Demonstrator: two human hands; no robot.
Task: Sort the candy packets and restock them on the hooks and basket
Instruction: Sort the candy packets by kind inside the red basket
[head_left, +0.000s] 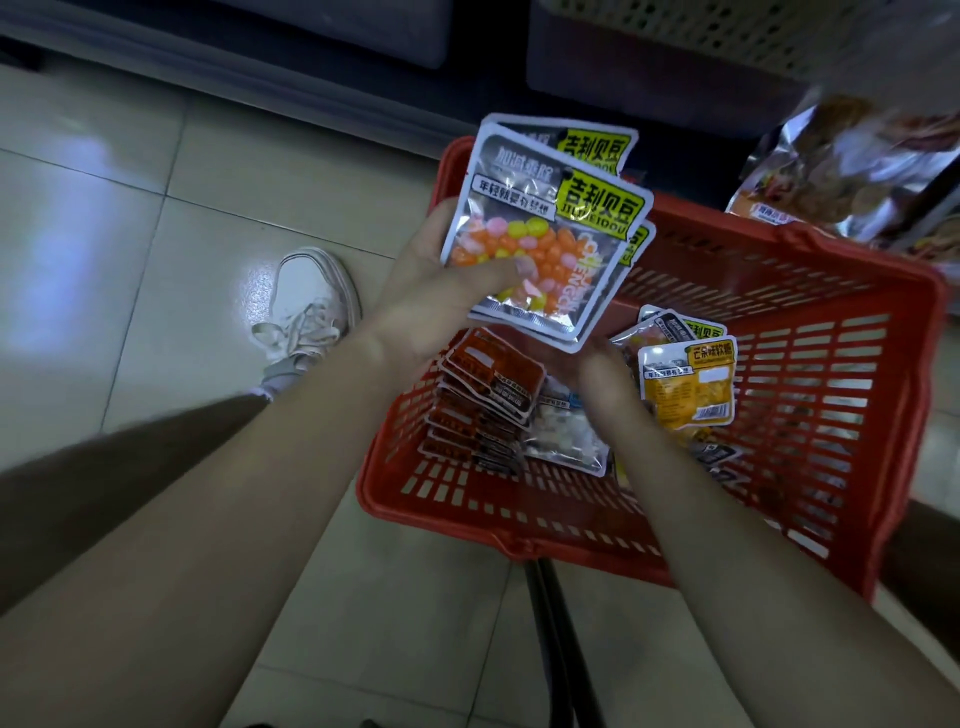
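Here the left hand (441, 291) grips a fanned bunch of jelly-bean packets (550, 228), thumb pressed across the front one, holding them above the far-left part of the red basket (519, 545). The right hand (602, 374) is just under the bunch's lower edge, over the basket, its fingers hidden by the packets, so I cannot tell whether it holds anything. In the basket lie a stack of dark red packets (483, 405), a clear packet (561, 431) beside it and a yellow packet (685, 384) further right
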